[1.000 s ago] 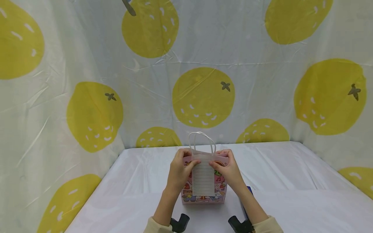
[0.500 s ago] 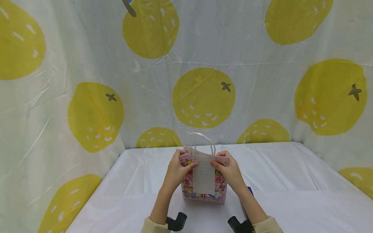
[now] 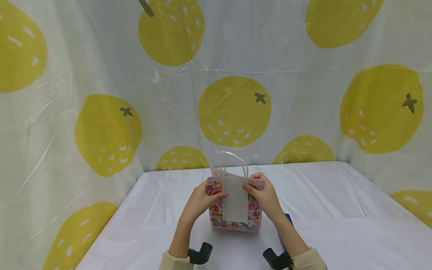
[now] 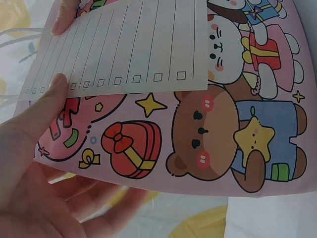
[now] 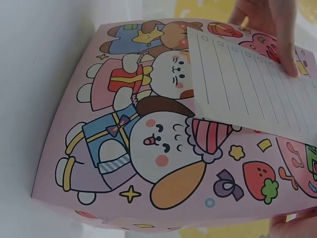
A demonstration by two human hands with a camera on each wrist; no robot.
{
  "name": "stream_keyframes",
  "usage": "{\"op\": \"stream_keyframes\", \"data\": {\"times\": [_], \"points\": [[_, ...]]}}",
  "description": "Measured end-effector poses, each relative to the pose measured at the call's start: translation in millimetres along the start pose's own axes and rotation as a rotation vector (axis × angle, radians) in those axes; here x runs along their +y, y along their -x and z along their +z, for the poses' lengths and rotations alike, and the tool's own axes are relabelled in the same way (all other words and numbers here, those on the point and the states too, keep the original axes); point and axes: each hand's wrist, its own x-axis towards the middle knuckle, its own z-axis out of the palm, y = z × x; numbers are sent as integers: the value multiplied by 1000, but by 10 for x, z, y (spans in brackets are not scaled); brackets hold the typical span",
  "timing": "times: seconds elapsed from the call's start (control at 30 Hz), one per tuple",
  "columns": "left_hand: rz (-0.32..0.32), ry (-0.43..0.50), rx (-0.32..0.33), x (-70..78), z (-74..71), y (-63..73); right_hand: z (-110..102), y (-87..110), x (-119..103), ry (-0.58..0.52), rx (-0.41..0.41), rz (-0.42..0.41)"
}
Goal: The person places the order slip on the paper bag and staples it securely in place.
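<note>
A pink paper gift bag (image 3: 216,210) printed with cartoon animals stands upright on the table, its pale looped handles (image 3: 246,168) raised. Flat on its front lies a lined checklist sheet (image 3: 235,204), whose little tick boxes show in the left wrist view. My left hand (image 3: 198,200) is at the bag's left side, thumb on the sheet's left margin and fingers (image 4: 106,208) reaching behind the bag's edge. At the upper right, my right hand (image 3: 264,194) grips the bag's top edge, its thumb over the sheet's right margin and its fingers partly hidden behind the bag.
A white cloth covers the table (image 3: 337,198). Behind it hangs a white curtain (image 3: 287,93) with large yellow fruit. Part of a blue object (image 3: 288,217) shows beside my right forearm. Both wrists wear black camera mounts (image 3: 200,254).
My left hand has slid from the bag's top edge down and outward along its left side. The rear top corner of the bag shows more. My right hand keeps its grip.
</note>
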Motion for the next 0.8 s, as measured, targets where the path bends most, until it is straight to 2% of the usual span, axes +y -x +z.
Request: {"op": "stream_keyframes", "data": {"times": [0.2,0.33,0.5,0.7,0.8], "points": [[-1,96,-112,-89,-8,-24,20,6,-16,-14,-3,18],[11,168,-158,-133,-8,-50,25,6,-10,-26,-4,23],[25,204,-183,-171,3,-79,32,12,-17,-30,-3,20],[57,181,-184,-176,5,-78,34,11,-17,-28,-1,12],[53,173,-189,-165,0,-70,33,7,-23,-27,0,7]]}}
